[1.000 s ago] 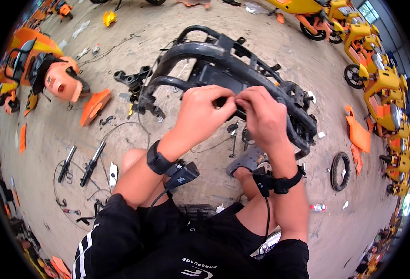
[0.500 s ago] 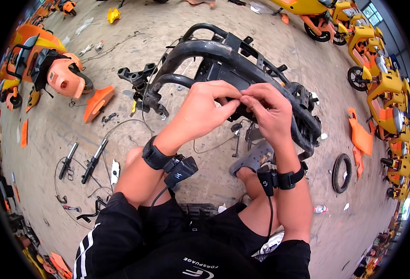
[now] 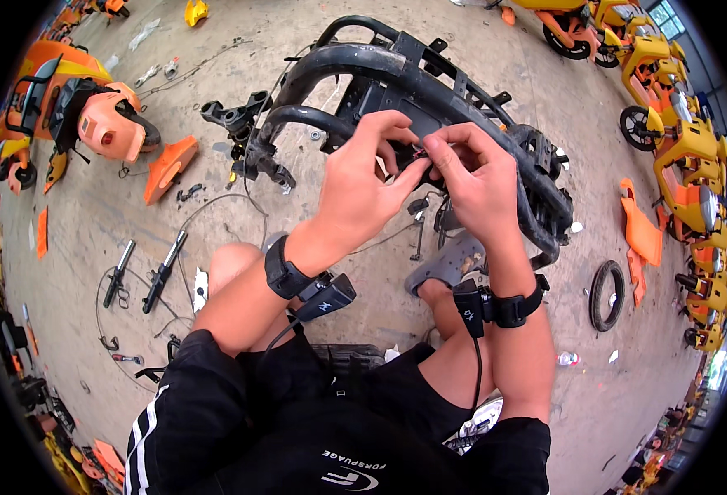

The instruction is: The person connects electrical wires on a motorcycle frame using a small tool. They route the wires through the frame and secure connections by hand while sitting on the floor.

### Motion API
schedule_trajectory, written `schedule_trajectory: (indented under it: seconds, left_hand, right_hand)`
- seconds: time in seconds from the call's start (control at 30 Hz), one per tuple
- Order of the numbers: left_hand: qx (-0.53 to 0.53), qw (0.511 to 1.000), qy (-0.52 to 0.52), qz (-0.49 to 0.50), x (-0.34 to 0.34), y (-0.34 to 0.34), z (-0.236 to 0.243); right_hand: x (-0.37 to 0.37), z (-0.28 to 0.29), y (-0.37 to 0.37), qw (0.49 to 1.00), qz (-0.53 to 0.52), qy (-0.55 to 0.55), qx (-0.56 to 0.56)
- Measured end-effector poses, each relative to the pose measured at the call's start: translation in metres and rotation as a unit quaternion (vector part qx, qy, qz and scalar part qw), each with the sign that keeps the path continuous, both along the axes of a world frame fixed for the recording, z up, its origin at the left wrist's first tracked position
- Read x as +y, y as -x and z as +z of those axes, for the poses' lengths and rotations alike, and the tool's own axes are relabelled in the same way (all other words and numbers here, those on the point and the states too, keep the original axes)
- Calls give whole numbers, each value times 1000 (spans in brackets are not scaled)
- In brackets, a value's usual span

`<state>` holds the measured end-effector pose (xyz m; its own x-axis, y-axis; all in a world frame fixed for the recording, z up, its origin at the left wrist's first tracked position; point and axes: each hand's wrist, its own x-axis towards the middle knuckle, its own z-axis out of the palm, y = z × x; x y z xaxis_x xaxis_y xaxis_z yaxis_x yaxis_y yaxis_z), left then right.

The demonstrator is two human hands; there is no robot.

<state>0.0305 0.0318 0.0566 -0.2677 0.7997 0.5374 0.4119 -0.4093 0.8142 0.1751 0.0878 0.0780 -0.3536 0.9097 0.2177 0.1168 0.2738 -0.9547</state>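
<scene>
A black tubular scooter frame (image 3: 429, 78) lies on the concrete floor in front of me. My left hand (image 3: 363, 177) and my right hand (image 3: 479, 177) meet over its middle. Their fingertips pinch a small red and dark wire connector (image 3: 420, 154) between them. Both wrists wear black straps with small devices and cables. My bare knees and black shorts fill the lower part of the view.
An orange body panel (image 3: 168, 167) and an orange front cover (image 3: 108, 124) lie at left. Two black shock absorbers (image 3: 141, 272) and loose cables rest on the floor at left. A small tyre (image 3: 604, 294) and orange panel (image 3: 642, 233) lie at right; yellow and orange scooters (image 3: 677, 107) stand beyond.
Both hands have risen slightly over the frame and stay together on the connector. The view has shifted a little, so the frame sits more to the centre.
</scene>
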Motion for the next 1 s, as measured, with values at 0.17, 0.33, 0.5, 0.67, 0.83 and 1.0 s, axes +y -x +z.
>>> schedule_trajectory:
  seconds: [0.17,0.33,0.5,0.67,0.83,1.0]
  left_hand:
    - [105,993,-54,18,-3,7,-6]
    - [164,979,-115,42,-2,8,-9]
    - [122,986,-112,-1,3,8,-12]
    - [20,999,-29,-24,5,11,-1]
    - [33,999,34,-20,5,10,8]
    - [52,999,4,-10,6,7,7]
  right_hand:
    - [-4,6,-1,998,-8,62,-1]
    - [-3,7,-2,998,-6,64,-26]
    - [2,14,0,997,-11,50,-52]
    - [5,16,3,996,-1,80,-49]
    - [5,13,1,995,-6,82,-48]
    - [6,5,-8,996,24,83,-13]
